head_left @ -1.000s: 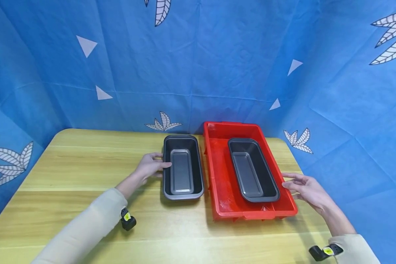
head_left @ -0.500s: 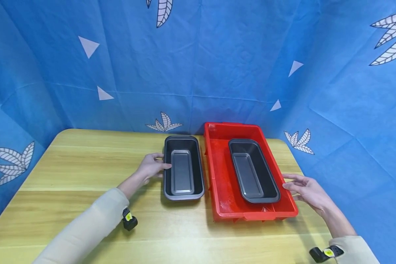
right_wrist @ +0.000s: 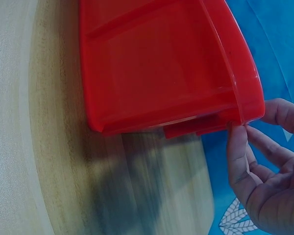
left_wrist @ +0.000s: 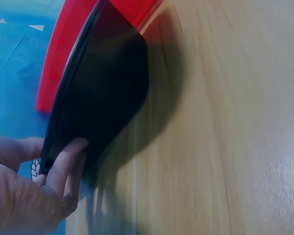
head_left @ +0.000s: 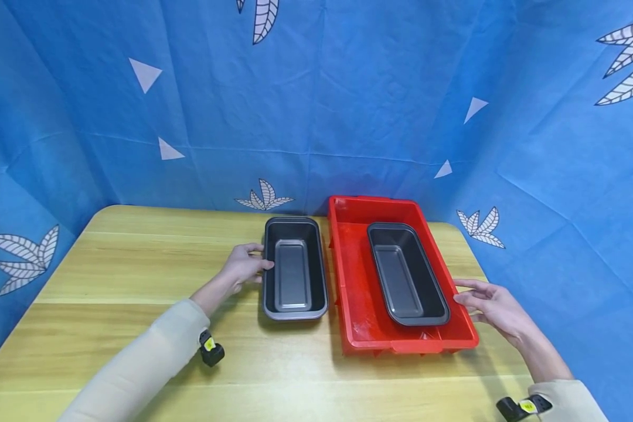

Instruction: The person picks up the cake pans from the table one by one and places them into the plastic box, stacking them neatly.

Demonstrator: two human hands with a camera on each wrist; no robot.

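A dark grey loaf pan (head_left: 292, 275) stands lengthwise on the table, left of a red plastic tray (head_left: 356, 305). My left hand (head_left: 242, 265) grips the pan's left rim, the thumb over the edge. In the left wrist view, fingers (left_wrist: 63, 169) lie along the pan's dark outer wall (left_wrist: 108, 78). A second loaf pan (head_left: 408, 275) rests slightly slanted inside the tray. At the tray's right side, my right hand (head_left: 496, 308) holds the rim. The right wrist view shows the tray's rim (right_wrist: 247, 73) between the thumb and a finger (right_wrist: 237, 142) below it.
The wooden table (head_left: 137, 264) reaches left and in front of the pan. A blue cloth (head_left: 232, 105) with leaf and triangle prints hangs behind and to both sides. The tray stands close to the table's right edge.
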